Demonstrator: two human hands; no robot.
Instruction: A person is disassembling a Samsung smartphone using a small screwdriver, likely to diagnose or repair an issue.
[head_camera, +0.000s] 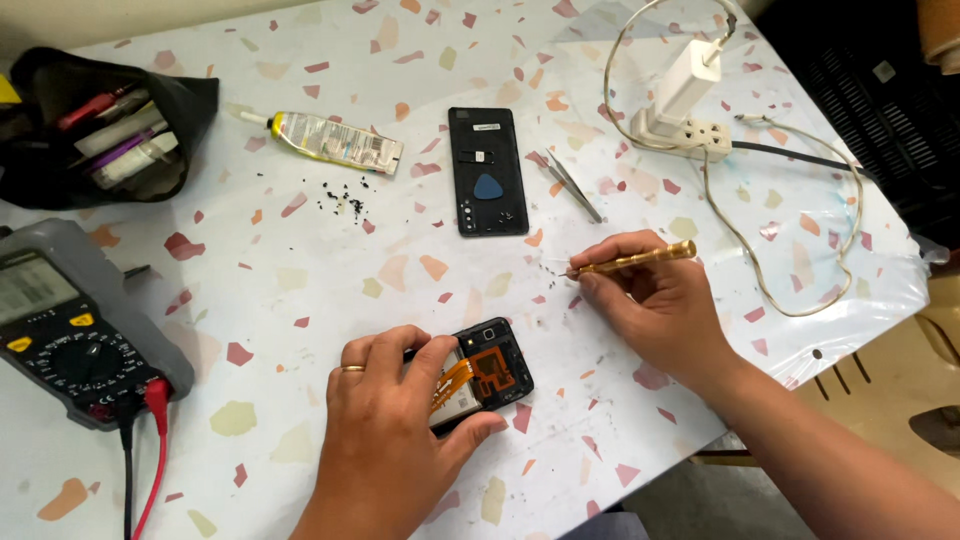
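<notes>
Left hand (385, 440) grips opened phone (485, 375) on table (300, 290), fingers over battery. Right hand (655, 300) pinches brass screwdriver (635, 261), tip just beyond phone, near loose screws (548, 266). Back cover (487, 171), tweezers (575, 185) farther off.

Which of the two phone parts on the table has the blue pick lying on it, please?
The black back cover lying alone at mid-table carries the blue pick. The other, the opened phone with orange flex parts, sits under the left hand.
</notes>
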